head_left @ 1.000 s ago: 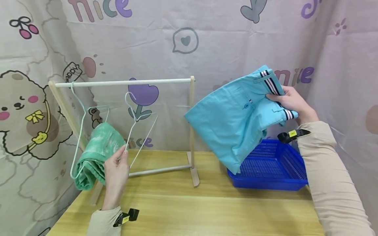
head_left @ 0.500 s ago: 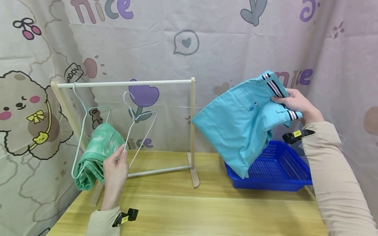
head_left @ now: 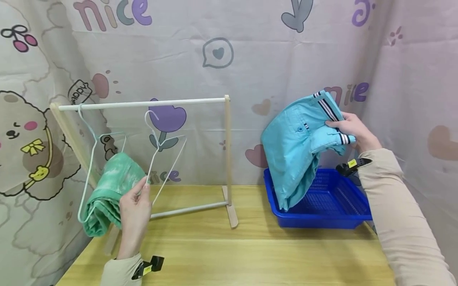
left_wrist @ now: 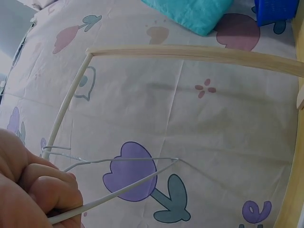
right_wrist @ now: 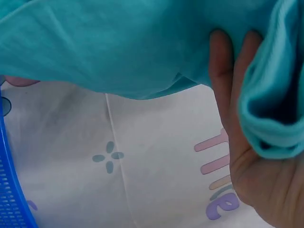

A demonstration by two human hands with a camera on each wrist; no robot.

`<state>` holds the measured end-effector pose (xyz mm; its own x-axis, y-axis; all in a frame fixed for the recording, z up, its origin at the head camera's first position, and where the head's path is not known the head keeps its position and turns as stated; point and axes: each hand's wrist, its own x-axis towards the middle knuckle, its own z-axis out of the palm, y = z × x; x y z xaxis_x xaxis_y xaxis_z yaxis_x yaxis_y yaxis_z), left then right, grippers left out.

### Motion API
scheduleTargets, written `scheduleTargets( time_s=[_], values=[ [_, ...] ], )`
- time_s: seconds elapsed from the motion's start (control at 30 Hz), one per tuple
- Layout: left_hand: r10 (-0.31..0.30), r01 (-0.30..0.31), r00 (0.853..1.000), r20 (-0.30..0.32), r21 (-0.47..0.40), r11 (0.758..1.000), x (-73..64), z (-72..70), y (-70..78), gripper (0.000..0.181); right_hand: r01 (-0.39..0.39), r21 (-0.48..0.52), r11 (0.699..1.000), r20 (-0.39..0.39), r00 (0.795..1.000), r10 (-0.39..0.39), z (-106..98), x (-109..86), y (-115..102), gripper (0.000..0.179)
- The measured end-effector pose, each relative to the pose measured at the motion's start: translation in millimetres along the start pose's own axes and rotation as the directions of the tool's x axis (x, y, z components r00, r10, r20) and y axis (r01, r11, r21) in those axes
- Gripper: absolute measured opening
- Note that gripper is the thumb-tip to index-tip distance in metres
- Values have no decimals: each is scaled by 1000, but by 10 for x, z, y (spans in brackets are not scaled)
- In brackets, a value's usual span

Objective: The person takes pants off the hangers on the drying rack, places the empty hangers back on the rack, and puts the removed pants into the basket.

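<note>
1. Head: at eight o'clock the left hand [head_left: 136,207], raised, pinches the white hanger [head_left: 154,159] between its fingers, green cloth [head_left: 118,174] beyond at ten. At three, the right hand [head_left: 356,129] pinches the blue pants [head_left: 291,147], partly hiding the basket [head_left: 322,222].
2. Left wrist: fingers curl at eight; the rack [left_wrist: 190,51] crosses twelve.
3. Right wrist: two fingers touch the blue pants at two.

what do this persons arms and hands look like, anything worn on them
The left sleeve and right sleeve are long and beige, the right one visibly wrinkled. Each wrist has a black band, left band and right band, with a yellow label and a small black block; the label print is too small to read. The left hand and right hand wear no gloves.
</note>
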<state>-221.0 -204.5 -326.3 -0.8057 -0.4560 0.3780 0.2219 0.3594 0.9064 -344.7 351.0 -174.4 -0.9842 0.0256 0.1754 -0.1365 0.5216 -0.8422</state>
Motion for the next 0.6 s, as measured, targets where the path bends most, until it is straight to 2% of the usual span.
scheduleTargets(
  time_s=[0.1, 0.17, 0.23, 0.3, 0.4, 0.43, 0.6],
  values=[
    [-3, 3, 1000, -17, 11, 1000, -16, -38, -1, 39, -58, 95, 994, 53, 997, 53, 44, 26, -21, 75],
    [-4, 5, 1000, -20, 16, 1000, -22, -51, 7, 39, -110, 186, 976, 96, 991, 93, 58, 36, -41, 77],
    [0, 1, 1000, -22, 16, 1000, -22, -58, 18, 39, -165, 301, 939, 145, 981, 125, 71, 49, -59, 79],
    [2, -1, 1000, -21, 11, 1000, -21, -61, 31, 39, -218, 410, 886, 192, 970, 150, 90, 61, -61, 80],
    [5, -5, 1000, -18, -3, 1000, -20, -58, 46, 40, -269, 502, 822, 234, 957, 170, 138, 79, -15, 81],
    [2, -2, 1000, -17, -12, 1000, -22, -54, 48, 40, -277, 504, 818, 244, 954, 173, 156, 82, 15, 80],
    [-6, 6, 1000, -8, -7, 1000, -45, -34, 32, 39, -298, 430, 852, 274, 943, 192, 237, 88, 172, 81]
  ],
)
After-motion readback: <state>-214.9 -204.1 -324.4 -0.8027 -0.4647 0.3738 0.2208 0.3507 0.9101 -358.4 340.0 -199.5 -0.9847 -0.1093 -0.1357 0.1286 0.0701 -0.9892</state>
